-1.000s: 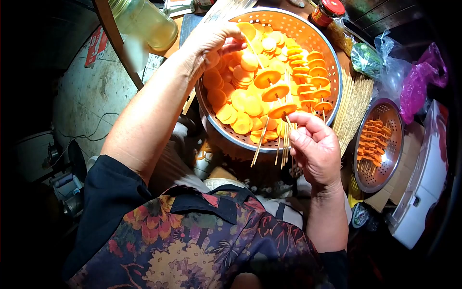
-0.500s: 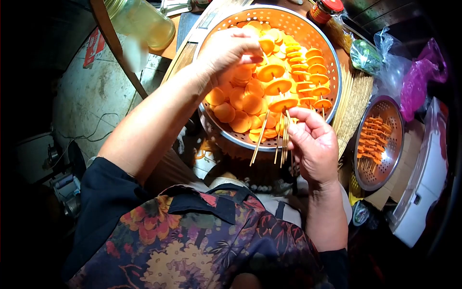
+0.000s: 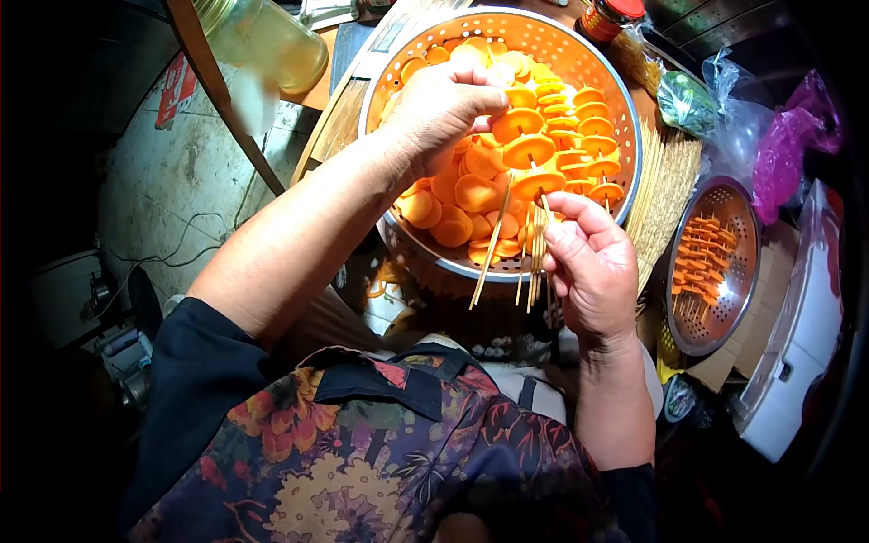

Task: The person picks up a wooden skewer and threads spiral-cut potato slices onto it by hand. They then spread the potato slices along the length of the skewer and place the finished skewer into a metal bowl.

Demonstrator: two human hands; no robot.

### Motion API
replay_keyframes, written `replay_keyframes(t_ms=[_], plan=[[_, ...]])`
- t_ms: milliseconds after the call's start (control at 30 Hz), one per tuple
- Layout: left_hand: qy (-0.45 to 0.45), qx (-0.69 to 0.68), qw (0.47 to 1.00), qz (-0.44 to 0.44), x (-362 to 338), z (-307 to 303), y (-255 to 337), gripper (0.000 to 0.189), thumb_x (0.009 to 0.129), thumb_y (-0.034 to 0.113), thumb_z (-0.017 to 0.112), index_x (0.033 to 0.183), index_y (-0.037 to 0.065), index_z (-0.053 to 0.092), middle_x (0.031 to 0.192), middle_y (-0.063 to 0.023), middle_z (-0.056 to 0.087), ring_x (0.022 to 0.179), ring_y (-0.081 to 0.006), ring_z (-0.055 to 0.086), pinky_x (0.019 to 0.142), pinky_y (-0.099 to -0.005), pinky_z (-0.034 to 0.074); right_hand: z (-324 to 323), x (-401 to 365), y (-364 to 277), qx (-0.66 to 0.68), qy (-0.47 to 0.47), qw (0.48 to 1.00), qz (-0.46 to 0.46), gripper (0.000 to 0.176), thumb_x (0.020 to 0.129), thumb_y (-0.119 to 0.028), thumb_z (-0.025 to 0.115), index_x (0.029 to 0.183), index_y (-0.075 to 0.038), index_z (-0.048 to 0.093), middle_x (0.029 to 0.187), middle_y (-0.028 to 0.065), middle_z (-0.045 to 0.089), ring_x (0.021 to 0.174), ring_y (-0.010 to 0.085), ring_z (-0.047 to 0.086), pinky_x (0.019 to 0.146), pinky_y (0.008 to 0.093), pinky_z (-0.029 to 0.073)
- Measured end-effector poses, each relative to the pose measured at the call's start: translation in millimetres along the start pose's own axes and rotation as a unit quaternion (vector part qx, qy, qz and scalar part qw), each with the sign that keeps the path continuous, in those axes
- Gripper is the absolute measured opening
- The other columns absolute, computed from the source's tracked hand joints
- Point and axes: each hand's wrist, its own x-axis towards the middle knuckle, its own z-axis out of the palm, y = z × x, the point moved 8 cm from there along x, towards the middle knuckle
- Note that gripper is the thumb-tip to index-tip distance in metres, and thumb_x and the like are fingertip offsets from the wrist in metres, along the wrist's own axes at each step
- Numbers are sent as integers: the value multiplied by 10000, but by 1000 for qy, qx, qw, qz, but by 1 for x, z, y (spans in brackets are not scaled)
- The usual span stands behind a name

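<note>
My right hand (image 3: 593,262) pinches the near end of a wooden skewer (image 3: 547,207) that carries several round carrot slices (image 3: 529,151), spaced apart. At the skewer's far end, my left hand (image 3: 448,109) is closed with its fingertips at the edge of a carrot slice (image 3: 520,97); the fingers partly hide what they grip. Both hands are over a large metal colander (image 3: 625,86) holding many loose carrot slices (image 3: 453,226). To the right of the held skewer, filled carrot skewers (image 3: 595,128) lie in the colander. Bare skewers (image 3: 493,244) lean across its near rim.
A bundle of bare sticks (image 3: 665,195) lies right of the colander. Beyond it, a smaller colander (image 3: 747,271) holds finished skewers (image 3: 701,262). A red-lidded jar (image 3: 611,18), plastic bags (image 3: 787,163) and a white box (image 3: 792,335) stand around. A large clear jar (image 3: 272,45) is upper left.
The held skewer has shifted slightly up and right, with my right hand tilting a little. My left hand has moved right and slightly down, and the slice at its fingertips sits nearer the others.
</note>
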Motion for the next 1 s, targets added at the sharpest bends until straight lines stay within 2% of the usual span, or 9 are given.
replay_keyframes(t_ms=[167, 267, 433, 533, 633, 767, 867, 900, 1000], plan=[[-11, -9, 1000, 22, 4, -4, 16, 192, 781, -1, 535, 965, 26, 581, 924, -52, 591, 834, -136, 595, 735, -270, 522, -4, 0, -3, 29, 11, 1000, -4, 262, 847, -60, 569, 1094, 18, 532, 645, -13, 532, 456, 12, 422, 407, 130, 322], [56, 128, 985, 104, 20, -37, 29, 175, 788, 28, 556, 957, 43, 598, 930, -63, 602, 858, -148, 603, 729, -265, 520, -7, 1, -3, 39, 30, 999, -10, 264, 846, -59, 567, 1095, 20, 531, 646, -15, 533, 452, 8, 418, 403, 124, 320], [45, 559, 827, 23, 23, -39, 13, 314, 740, 164, 702, 1016, 36, 623, 889, -111, 641, 782, -173, 620, 716, -282, 502, -7, 0, -4, 37, 30, 999, -12, 267, 846, -64, 566, 1096, 21, 530, 641, -16, 532, 445, 7, 411, 399, 121, 316], [47, 647, 756, 84, 21, -29, 7, 314, 722, 178, 706, 1003, 63, 624, 923, -165, 616, 836, -279, 617, 753, -343, 498, -7, 0, -5, 23, 28, 999, -14, 268, 846, -68, 567, 1096, 21, 530, 638, -14, 532, 440, 7, 408, 399, 120, 316], [52, 674, 729, 110, 21, -26, 9, 284, 723, 157, 690, 980, 58, 620, 951, -169, 605, 843, -280, 610, 766, -349, 493, -5, -1, -5, 32, 20, 999, -9, 267, 846, -67, 566, 1095, 20, 530, 640, -11, 534, 436, 7, 405, 399, 122, 317], [75, 671, 728, 119, 17, -25, 17, 207, 720, 132, 666, 902, 51, 614, 872, -151, 613, 794, -271, 607, 733, -332, 494, -6, -2, -4, 26, 16, 1000, -4, 267, 845, -73, 570, 1093, 18, 531, 642, -8, 535, 442, 7, 409, 397, 124, 320], [29, 543, 838, 54, 26, -37, 19, 112, 700, 105, 648, 729, 60, 550, 690, -55, 607, 623, -172, 578, 594, -254, 467, -4, -4, -5, 20, 8, 1000, 8, 264, 847, -76, 571, 1091, 16, 532, 641, -7, 534, 448, 10, 415, 397, 126, 323], [27, 427, 903, -45, 27, -48, 8, 115, 711, 101, 652, 723, 71, 541, 714, -48, 622, 564, -130, 581, 532, -228, 460, -3, -4, -3, 17, 0, 1000, 19, 262, 847, -77, 571, 1090, 15, 532, 639, -7, 533, 451, 12, 419, 397, 128, 324], [40, 187, 979, -67, 22, -51, 17, 125, 747, 103, 655, 811, 54, 560, 743, -56, 621, 609, -128, 619, 534, -225, 499, 0, -5, -1, 4, -22, 999, 23, 258, 850, -79, 570, 1089, 10, 531, 636, -8, 533, 458, 15, 426, 397, 132, 323]])
